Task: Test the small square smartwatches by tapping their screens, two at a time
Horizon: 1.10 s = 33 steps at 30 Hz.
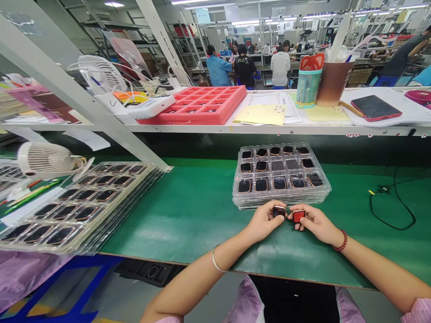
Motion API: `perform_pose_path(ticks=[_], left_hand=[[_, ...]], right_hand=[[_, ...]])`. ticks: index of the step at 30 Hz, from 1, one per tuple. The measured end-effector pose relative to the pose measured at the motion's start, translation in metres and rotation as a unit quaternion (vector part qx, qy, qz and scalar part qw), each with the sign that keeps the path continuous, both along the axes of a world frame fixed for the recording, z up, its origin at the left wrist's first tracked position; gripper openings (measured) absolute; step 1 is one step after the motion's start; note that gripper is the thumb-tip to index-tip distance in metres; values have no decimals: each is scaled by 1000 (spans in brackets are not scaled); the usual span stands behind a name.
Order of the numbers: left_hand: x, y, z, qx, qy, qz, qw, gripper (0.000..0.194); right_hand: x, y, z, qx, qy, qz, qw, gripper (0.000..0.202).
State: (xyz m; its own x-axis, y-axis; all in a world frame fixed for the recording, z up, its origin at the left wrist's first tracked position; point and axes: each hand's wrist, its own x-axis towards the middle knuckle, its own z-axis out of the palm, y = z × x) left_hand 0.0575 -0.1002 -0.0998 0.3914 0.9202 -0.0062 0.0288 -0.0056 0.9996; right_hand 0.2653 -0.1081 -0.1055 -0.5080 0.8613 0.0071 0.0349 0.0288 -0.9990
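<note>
My left hand (263,224) is closed on a smartwatch case (279,211) with a dark screen, gripped between thumb and fingers. Beside it, my right hand (318,225) pinches a second smartwatch case (298,216), whose screen glows red. The two watches are close together above the green mat, just in front of a stack of clear plastic trays (283,200). Rows of strapless watch cases with black screens and gold-coloured edges sit in the top tray. Two pockets in its middle row look to hold no watch.
More stacked trays of watches (111,199) stand at left, near a small white fan (45,159). A black cable (399,193) lies on the green mat (188,211) at right. Overhead, a shelf (202,128) carries a red foam tray (232,105), cups and a phone (376,107). People sit farther back.
</note>
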Motion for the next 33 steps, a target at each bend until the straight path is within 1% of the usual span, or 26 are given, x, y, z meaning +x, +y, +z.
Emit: perform_pose_path(ticks=[10,13,19,25,33], left_hand=[[0,1,-3,-10,-17,-4,1000,30],[-1,0,-2,-9,-17,-6,1000,30],[-1,0,3,-31,-38,-12,999,32],[-1,0,5,-32,-35,-9,999,36],[-1,1,2,-37,1,2,999,39]], right_hand=[[1,1,0,2,5,9,1000,29],[2,2,0,2,2,11,1000,28],[3,3,-1,-17,16,11,1000,27],[4,3,-2,-39,29,1,999,27],[4,0,4,-25,9,-8,1000,21]])
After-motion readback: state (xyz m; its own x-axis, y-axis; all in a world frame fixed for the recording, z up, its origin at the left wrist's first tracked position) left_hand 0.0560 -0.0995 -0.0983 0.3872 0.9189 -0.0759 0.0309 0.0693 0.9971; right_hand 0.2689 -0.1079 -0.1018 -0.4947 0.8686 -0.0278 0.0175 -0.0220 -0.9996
